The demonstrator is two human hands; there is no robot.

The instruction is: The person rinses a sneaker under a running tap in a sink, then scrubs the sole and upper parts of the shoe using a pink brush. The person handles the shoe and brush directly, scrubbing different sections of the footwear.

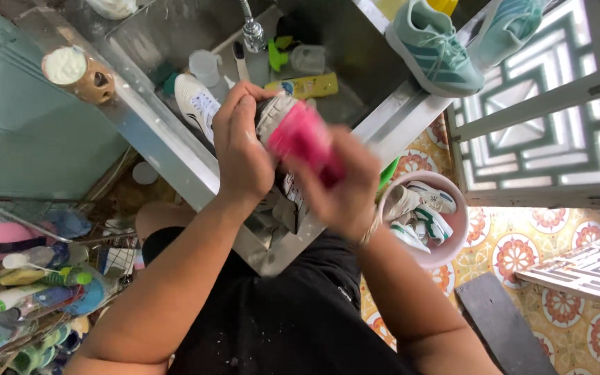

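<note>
Here, left hand (241, 149): raised over the steel sink (376, 132), forearm running up from the lower left, fingers curled round the heel of a shoe (275, 111) and holding it.
Right hand (345, 184): forearm coming up from the lower right, fingers closed round a pink brush (307, 139) pressed against the shoe; both are smeared by motion.
Shoe: held between the two hands just above the sink's near rim, pale with a grey edge; its front is hidden behind the brush and fingers.
In the sink: a white shoe (195, 101) lies to the left of the hands; a yellow flat package (308, 85) with a blue patch at one end lies behind them, near a clear cup (204, 67) and a tap (251, 29).
On the sink's ledge: a teal sneaker (428, 45) stands upper right, a second one (508, 28) beside it cut off by the top edge.
Pink basin (456, 232): on the tiled floor at right, holding white shoes with green trim.
Lower left: a wire rack (29, 292) of coloured bottles, their labels too blurred to tell.
Hard to make out: the shoe's sole and the brush bristles.
</note>
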